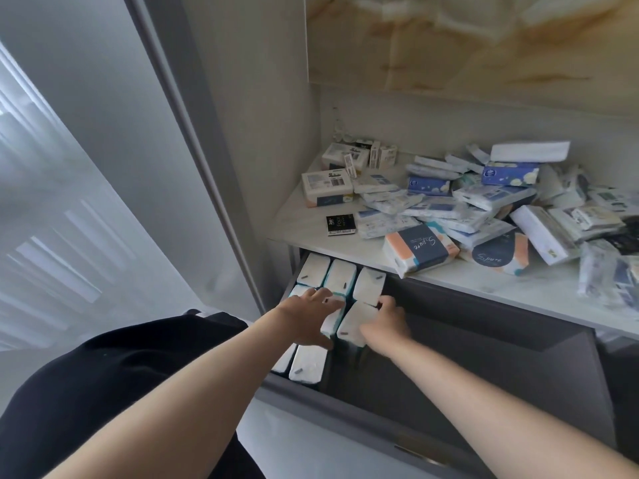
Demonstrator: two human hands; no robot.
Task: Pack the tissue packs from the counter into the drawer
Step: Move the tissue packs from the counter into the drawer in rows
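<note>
A dark grey drawer (484,344) is pulled open under the white counter (501,288). Its left end holds several white tissue packs standing on edge in rows (340,276). My left hand (311,318) lies flat on the packs in the middle row, fingers spread. My right hand (389,321) grips the right side of one upright pack (351,326) in the drawer. On the counter lies a loose heap of tissue packs (484,209), with a navy and peach pack (420,248) nearest the front edge.
Small white boxes (326,186) and a black packet (340,225) sit at the counter's left back. A grey wall panel (207,150) stands left of the drawer. The drawer's right part (466,375) is bare. My dark clothing (114,375) is at lower left.
</note>
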